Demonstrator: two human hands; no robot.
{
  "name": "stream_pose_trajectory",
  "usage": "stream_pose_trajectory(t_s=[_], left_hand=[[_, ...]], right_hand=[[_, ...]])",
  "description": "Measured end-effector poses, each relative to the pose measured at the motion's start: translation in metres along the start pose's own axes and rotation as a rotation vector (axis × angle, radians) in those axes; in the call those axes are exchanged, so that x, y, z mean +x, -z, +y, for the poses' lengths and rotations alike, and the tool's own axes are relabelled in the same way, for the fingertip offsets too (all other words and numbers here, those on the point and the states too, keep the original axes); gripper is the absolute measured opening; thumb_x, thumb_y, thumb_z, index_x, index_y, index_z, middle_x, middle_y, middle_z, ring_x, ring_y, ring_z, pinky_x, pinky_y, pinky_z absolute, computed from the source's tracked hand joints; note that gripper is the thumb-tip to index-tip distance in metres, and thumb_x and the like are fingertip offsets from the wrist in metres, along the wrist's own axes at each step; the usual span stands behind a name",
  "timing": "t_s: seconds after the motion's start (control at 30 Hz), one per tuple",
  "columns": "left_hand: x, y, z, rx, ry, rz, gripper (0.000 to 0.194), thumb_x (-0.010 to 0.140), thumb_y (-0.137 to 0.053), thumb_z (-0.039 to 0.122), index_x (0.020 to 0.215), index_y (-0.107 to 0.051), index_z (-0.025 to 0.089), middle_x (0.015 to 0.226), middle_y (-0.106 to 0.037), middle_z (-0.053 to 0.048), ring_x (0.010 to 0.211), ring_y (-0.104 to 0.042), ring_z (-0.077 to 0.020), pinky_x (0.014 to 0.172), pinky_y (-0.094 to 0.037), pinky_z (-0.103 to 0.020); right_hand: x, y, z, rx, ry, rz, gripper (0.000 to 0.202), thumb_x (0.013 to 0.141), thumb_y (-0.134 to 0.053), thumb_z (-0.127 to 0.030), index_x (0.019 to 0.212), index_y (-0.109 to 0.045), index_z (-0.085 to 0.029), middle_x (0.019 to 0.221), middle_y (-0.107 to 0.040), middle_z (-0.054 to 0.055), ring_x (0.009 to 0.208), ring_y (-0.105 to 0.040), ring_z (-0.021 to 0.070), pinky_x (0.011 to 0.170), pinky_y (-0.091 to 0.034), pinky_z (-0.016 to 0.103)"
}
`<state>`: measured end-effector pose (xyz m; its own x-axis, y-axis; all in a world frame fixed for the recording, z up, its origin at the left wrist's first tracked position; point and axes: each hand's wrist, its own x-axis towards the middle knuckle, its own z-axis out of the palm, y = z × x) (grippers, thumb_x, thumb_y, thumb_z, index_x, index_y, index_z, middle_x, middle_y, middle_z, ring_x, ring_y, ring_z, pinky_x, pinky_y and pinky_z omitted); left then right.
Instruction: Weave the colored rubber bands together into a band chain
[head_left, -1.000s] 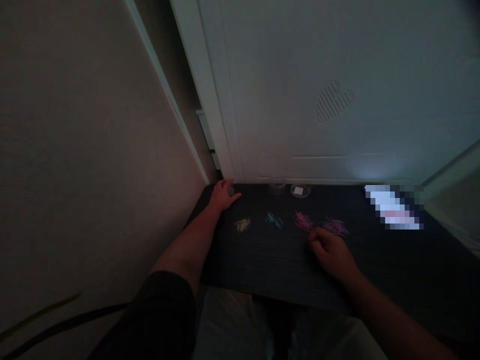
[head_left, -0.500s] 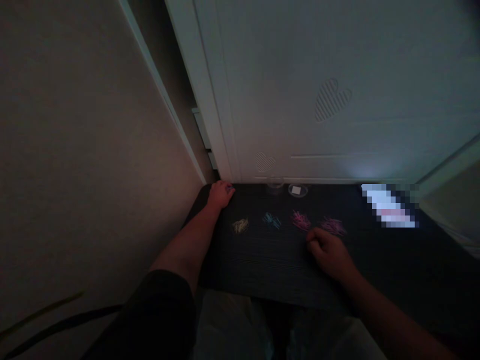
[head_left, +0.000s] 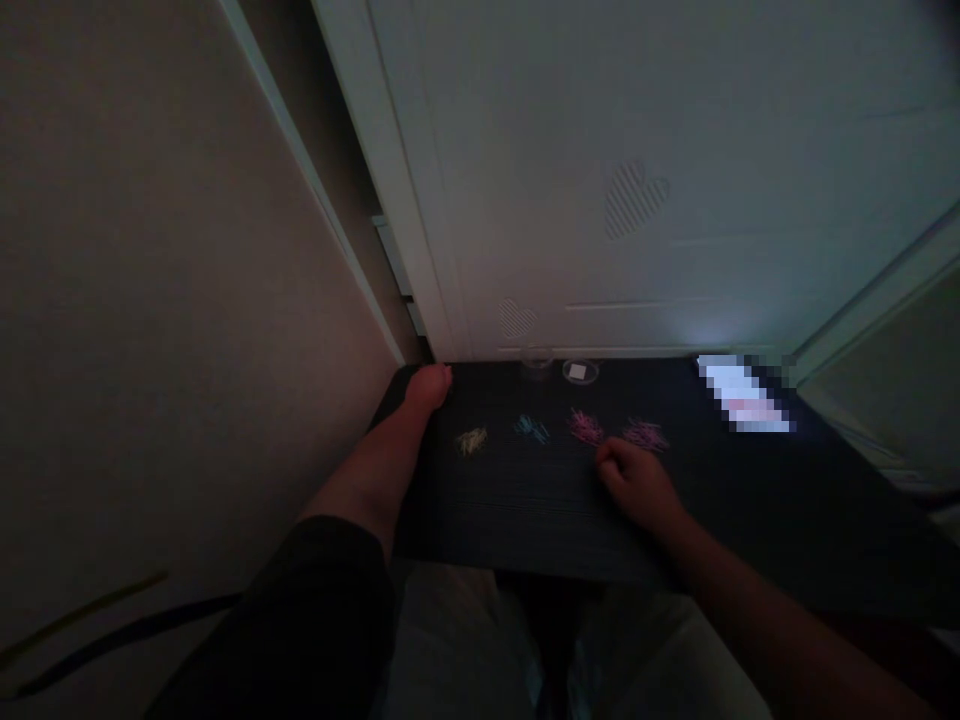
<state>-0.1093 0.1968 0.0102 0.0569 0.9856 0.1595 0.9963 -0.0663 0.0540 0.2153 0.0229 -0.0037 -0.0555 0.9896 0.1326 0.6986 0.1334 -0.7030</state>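
Note:
On the dark table (head_left: 517,520) lie small piles of thin pieces: pale yellow (head_left: 472,440), blue (head_left: 532,429), pink (head_left: 586,427) and purple-pink (head_left: 646,434). My left hand (head_left: 430,387) is at the table's far left corner, its fingers curled; what they hold, if anything, is too dark and small to make out. My right hand (head_left: 634,480) rests closed on the table, just in front of the pink and purple-pink piles. Its fingertips are hidden, and nothing shows in them.
A clear round container (head_left: 537,362) and a clear round lid with a white label (head_left: 580,372) stand at the back edge. A bright, blurred-out screen (head_left: 742,393) lies at the back right. Behind the table rises a white panel (head_left: 525,200) with heart patterns.
The view has shifted a little, so the table and piles appear slightly further left and higher. My left hand has turned, and the coloured bit visible at its fingers earlier no longer shows.

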Motion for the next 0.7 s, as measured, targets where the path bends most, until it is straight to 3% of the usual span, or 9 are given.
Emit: stream_pose_trajectory(t_s=[0.17,0.33,0.5,0.7], left_hand=[[-0.012,0.007,-0.008,0.013,0.052,0.01,0.042,0.092,-0.025,0.028,0.091,-0.063,0.009,0.093,-0.066,-0.017,0.09,-0.062,-0.0235,0.081,-0.044,-0.032],[-0.028,0.02,-0.03,-0.005,0.113,0.042,0.038,0.091,-0.027,0.022,0.093,-0.062,0.008,0.096,-0.065,-0.018,0.091,-0.061,-0.0229,0.081,-0.043,-0.03],[-0.038,0.045,-0.048,-0.038,0.198,0.112,0.039,0.091,-0.025,0.023,0.088,-0.062,0.011,0.089,-0.065,-0.015,0.086,-0.06,-0.0225,0.077,-0.043,-0.03],[-0.043,0.078,-0.047,-0.112,0.196,0.256,0.042,0.091,-0.021,0.022,0.075,-0.059,0.012,0.071,-0.059,-0.008,0.071,-0.055,-0.0177,0.068,-0.04,-0.029]], right_hand=[[0.001,-0.001,0.0,0.002,0.014,0.024,0.013,0.074,-0.041,-0.022,0.066,-0.05,-0.02,0.057,-0.052,-0.002,0.052,-0.049,0.0131,0.051,-0.034,0.024],[0.002,-0.001,-0.001,-0.013,0.024,0.022,0.013,0.074,-0.041,-0.022,0.066,-0.051,-0.02,0.058,-0.054,-0.001,0.053,-0.05,0.0132,0.052,-0.034,0.024],[0.002,-0.001,-0.001,-0.013,0.043,0.042,0.012,0.073,-0.042,-0.022,0.066,-0.051,-0.02,0.057,-0.052,-0.002,0.053,-0.049,0.0128,0.053,-0.033,0.024],[0.003,-0.001,0.001,-0.023,0.077,0.083,0.012,0.071,-0.042,-0.021,0.065,-0.051,-0.019,0.058,-0.053,-0.001,0.053,-0.048,0.0126,0.053,-0.032,0.024]])
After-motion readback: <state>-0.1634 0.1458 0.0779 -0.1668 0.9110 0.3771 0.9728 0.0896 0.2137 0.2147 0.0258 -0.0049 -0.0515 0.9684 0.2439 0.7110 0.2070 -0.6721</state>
